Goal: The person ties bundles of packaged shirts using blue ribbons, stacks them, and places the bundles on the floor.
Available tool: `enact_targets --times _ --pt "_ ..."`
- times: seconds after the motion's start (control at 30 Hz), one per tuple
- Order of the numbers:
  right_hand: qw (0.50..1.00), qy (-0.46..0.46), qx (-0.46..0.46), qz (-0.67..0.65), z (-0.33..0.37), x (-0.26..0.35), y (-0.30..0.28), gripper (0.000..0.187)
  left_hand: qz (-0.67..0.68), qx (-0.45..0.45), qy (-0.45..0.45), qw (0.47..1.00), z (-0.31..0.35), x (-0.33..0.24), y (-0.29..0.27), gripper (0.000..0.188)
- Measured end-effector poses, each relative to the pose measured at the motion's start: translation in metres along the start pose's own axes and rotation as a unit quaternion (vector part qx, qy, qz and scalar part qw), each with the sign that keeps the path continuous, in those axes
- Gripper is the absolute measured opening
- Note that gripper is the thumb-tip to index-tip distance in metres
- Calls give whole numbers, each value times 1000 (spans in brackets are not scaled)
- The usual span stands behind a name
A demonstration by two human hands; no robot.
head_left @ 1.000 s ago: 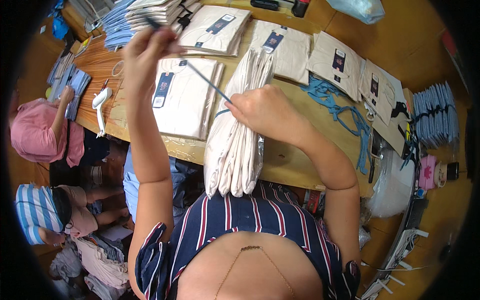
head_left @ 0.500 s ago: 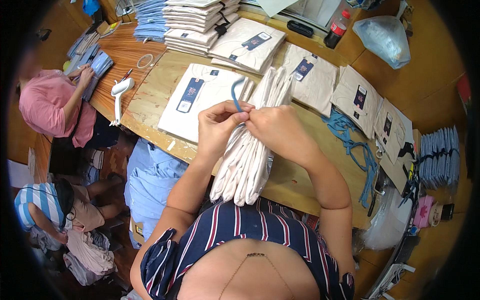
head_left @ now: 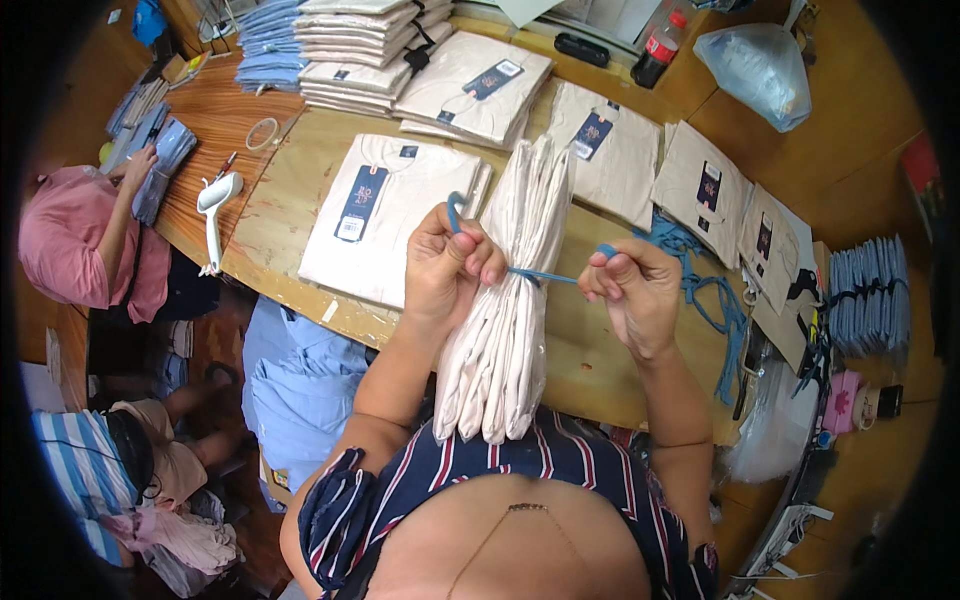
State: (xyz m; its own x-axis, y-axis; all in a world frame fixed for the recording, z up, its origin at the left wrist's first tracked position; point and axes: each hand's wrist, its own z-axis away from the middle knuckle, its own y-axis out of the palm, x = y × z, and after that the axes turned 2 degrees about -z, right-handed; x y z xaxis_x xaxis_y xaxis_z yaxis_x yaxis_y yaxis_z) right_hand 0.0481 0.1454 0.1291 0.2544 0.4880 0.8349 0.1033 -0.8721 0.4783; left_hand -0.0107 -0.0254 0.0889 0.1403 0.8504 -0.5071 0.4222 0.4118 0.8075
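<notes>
A bundle of folded cream shirts in clear bags [head_left: 495, 350] stands on edge in front of me, its near end against my striped top. Around its middle runs a blue cloth strip [head_left: 545, 275], drawn tight and crossing the bundle's upper edge. My left hand [head_left: 447, 262] is closed on one end of the strip, whose tip curls up above the fingers. To the right of the bundle, my right hand [head_left: 635, 290] grips the other end, with a short piece showing over the fingers. The strip is taut between the bundle and my right hand.
Bagged cream shirts [head_left: 390, 220] with dark tags lie left, and stacks [head_left: 365, 50] stand behind. Loose blue strips [head_left: 715, 300] hang at right. A lint roller [head_left: 213, 215] and a cola bottle [head_left: 660, 50] are on the surfaces. A person in pink [head_left: 90, 240] handles blue packages at left.
My hands were together over the bundle; now they are apart, the right one moved right, pulling the strip tight. The bundle now stands more upright in view.
</notes>
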Motion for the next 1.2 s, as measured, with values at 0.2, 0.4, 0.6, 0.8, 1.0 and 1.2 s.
enact_targets --times 0.2,0.4,0.6,0.8,1.0,1.2 --pt "1000 11 -21 -14 13 10 -17 14 9 -18 -69 997 1 -9 -2 7" --pt "981 4 24 190 -25 62 26 12 -286 36 -210 934 -23 -23 27 13" --pt "955 60 177 232 -89 33 63 15 -500 121 -174 840 -29 -31 33 7" --pt "866 -30 210 453 -54 20 17 24 -345 90 -232 905 -30 -29 26 8" --pt "716 -171 203 646 6 40 2 5 -328 54 -295 896 -28 -35 29 12" --pt "754 -143 308 562 34 38 25 7 -419 218 -210 856 -29 -32 38 8"
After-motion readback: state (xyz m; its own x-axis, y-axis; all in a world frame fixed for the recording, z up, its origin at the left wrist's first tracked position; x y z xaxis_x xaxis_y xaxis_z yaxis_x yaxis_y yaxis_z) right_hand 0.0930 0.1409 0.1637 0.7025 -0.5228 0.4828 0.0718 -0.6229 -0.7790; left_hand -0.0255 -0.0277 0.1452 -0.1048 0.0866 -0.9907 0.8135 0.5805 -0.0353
